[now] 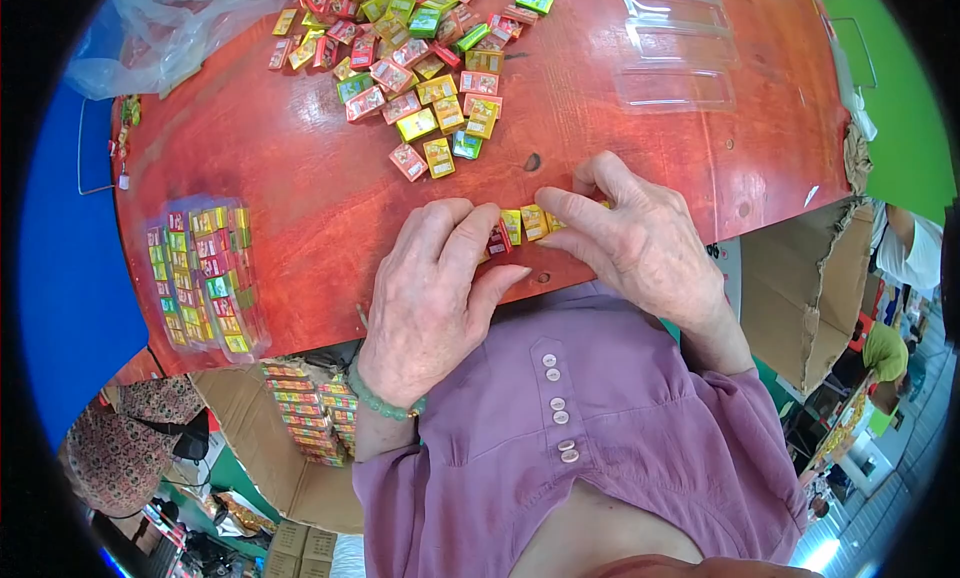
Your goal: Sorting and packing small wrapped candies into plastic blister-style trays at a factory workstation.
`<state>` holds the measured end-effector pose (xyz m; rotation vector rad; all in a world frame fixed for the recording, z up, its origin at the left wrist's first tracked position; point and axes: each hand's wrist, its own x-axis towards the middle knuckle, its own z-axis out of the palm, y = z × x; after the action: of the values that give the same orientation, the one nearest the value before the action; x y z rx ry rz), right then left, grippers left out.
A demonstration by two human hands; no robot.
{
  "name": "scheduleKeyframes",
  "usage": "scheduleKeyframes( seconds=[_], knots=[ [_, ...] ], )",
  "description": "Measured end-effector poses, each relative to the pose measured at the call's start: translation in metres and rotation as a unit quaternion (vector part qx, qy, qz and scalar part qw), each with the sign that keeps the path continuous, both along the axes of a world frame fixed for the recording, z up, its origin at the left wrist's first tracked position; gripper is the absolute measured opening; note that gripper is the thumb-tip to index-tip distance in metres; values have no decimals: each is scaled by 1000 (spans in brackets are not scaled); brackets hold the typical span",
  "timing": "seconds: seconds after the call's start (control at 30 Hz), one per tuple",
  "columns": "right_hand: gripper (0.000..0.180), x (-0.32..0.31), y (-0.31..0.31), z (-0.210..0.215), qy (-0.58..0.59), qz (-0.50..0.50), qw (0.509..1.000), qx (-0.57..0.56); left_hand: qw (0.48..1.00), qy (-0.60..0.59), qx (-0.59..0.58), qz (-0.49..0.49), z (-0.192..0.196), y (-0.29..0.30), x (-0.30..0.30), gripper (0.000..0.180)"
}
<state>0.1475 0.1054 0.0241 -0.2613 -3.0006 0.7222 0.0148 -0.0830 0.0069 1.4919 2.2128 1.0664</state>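
Observation:
A short row of small boxes lies near the table's front edge, between my two hands. My left hand (425, 288) curls at the row's left end, its index finger against a dark red box (498, 240) and its thumb stretched below. My right hand (635, 238) pinches from the other end, with index finger and thumb on either side of the yellow boxes (534, 222). The row's outer ends are partly hidden by my fingers. Beyond my hands, a loose heap of small red, yellow and green boxes (437, 88) spreads across the red table (330, 198).
Clear plastic trays (675, 43) lie at the far right; filled trays (205, 278) stand at the left. A plastic bag (180, 38) lies far left. An open carton with packed trays (305, 408) is below the left edge, another carton (800, 288) at the right. Other people are beyond.

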Motion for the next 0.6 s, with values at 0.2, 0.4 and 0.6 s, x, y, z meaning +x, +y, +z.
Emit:
scheduleKeyframes(
  seconds=[0.2,0.4,0.6],
  knots=[
    [40,0,-3,-1,15,-5,1000,6,1000,-6,-6,22,3,-1,3,43],
    [41,1,-1,-2,16,-6,1000,9,993,91,-53,45,12,-3,1,39],
    [52,1,7,2,5,11,999,-34,997,38,-55,32,12,2,2,48]
  ],
)
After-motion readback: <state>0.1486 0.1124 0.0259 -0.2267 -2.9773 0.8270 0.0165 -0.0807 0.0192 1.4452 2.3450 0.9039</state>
